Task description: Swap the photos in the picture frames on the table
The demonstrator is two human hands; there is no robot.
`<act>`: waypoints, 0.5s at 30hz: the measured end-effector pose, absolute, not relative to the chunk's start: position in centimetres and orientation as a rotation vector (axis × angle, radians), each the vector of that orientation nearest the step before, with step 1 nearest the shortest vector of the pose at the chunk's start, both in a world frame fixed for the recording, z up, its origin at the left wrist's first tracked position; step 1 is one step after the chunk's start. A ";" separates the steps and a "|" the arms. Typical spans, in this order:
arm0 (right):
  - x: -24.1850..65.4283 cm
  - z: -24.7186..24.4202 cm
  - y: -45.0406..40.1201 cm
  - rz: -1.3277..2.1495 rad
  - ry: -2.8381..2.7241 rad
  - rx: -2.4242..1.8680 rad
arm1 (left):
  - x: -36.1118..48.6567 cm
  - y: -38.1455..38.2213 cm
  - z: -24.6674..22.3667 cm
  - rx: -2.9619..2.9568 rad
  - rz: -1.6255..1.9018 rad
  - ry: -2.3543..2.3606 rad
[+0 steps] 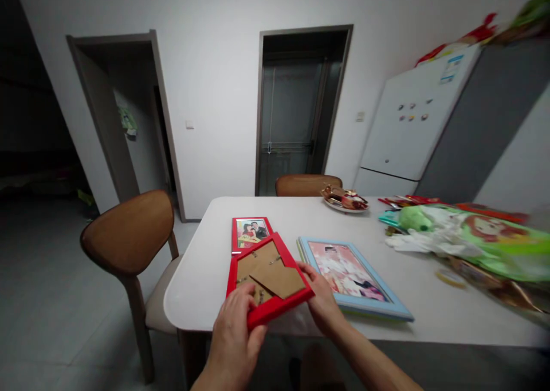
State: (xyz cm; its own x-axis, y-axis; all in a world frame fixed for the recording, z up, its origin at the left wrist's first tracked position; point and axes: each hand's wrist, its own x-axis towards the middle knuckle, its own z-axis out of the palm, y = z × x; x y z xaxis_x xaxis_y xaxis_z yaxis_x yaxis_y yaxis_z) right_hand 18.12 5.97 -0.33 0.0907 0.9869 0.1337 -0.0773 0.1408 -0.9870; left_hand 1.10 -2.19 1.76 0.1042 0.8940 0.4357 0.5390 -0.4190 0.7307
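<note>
Far left: chair (133,230), well apart from the grip. On the table (197,279), the flat frame (234,236) lies photo side up (red rim), just past the far-left corner of the held frame (281,307). They overlap in view; can't tell if they touch.

Left hand (232,325) has the near-left corner of the held frame: fingers over the brown backing, thumb by the near rim. Grip closed on it.

Held frame is back up, over the near edge of the table, between the two hands. Long axis looks to run far left to near right, so skewed to the table edge. Stand flap (281,277) sits on the backing, its wide end toward the right hand (320,299), the narrow one toward the left. Metal clips show around it (too small to read their state).

Right hand is closed on the right-hand rim, fingers at the edge, across the frame from the left. Both hands are on it, so neither is nearer; the flap's wide end favours the right.

Right of that: blue frame (397,309), photo up, just beside the right hand. Further right: plate (358,210), tape roll (450,278), green packaging (511,259).
</note>
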 end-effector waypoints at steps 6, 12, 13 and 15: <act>13.9 -0.1 1.9 1.723 -0.754 -0.652 | 6.2 -2.5 4.2 1.409 1.562 1.032; 21.1 2.7 4.6 1.308 -0.703 -0.717 | 9.0 0.0 7.2 1.184 1.728 0.886; 23.2 3.1 5.4 1.276 -0.733 -0.812 | 9.3 0.7 7.3 1.140 1.693 0.842; 27.3 3.8 7.0 1.212 -0.810 -1.015 | 10.2 2.0 6.8 1.092 1.546 0.753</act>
State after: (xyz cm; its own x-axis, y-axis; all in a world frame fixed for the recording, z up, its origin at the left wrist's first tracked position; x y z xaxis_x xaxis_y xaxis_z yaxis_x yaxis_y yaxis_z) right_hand 27.32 6.95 3.77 0.1887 0.9818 -0.0233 -0.3538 0.0458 -0.9342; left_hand 10.25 2.03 6.83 -0.0330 0.9652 0.2596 -0.3904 -0.2515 0.8856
